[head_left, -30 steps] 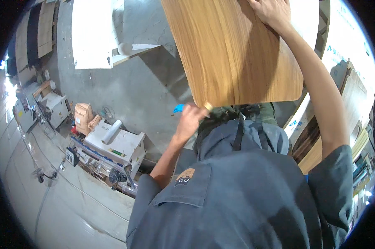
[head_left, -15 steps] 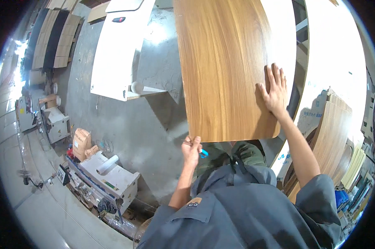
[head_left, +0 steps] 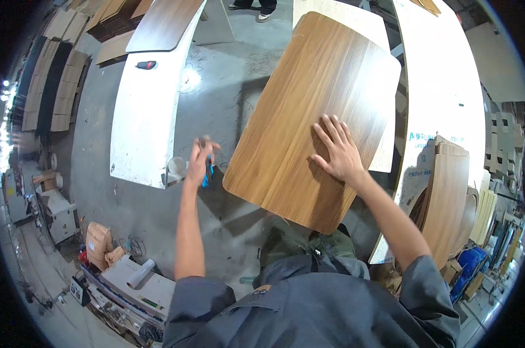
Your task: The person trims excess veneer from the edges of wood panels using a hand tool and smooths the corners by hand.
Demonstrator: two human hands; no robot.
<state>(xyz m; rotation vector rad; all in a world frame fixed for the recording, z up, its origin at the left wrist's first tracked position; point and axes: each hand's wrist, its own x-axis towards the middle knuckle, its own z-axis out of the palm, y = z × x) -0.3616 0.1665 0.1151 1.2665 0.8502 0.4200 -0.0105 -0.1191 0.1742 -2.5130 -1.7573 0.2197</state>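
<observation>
- The left hand (head_left: 199, 164) is curled around a small tool (head_left: 206, 176); a blue part shows below the fingers and a greyish end above them. Fingers hide the rest, so its kind cannot be told.
- The right hand (head_left: 339, 152) is spread wide, palm down on the wood-grain board (head_left: 291, 127), with nothing gripped.
- That board lies under the right hand and to the right of the left hand. Its near left rounded corner is near the left hand but apart from it, with grey floor (head_left: 227, 104) showing between. The board is set at a slant, its far end leaning to the right.
- Beneath the board, a pale tabletop (head_left: 384, 153) shows along its right side and beyond its far end.
- The near edge of the board is just in front of the person's green trousers (head_left: 282, 240) and dark apron (head_left: 326, 301).
- Left of the left hand is a white bench (head_left: 140, 122), with a round white object (head_left: 177, 166) by its near corner, a red-and-black object (head_left: 146, 65) on top and a brown panel (head_left: 163, 26) at the far end.
- On the right, a long white sheet (head_left: 442, 87) runs beside wood-grain offcuts (head_left: 448, 197).
- At the top edge, another person's shoes (head_left: 263, 17) stand on the floor.
</observation>
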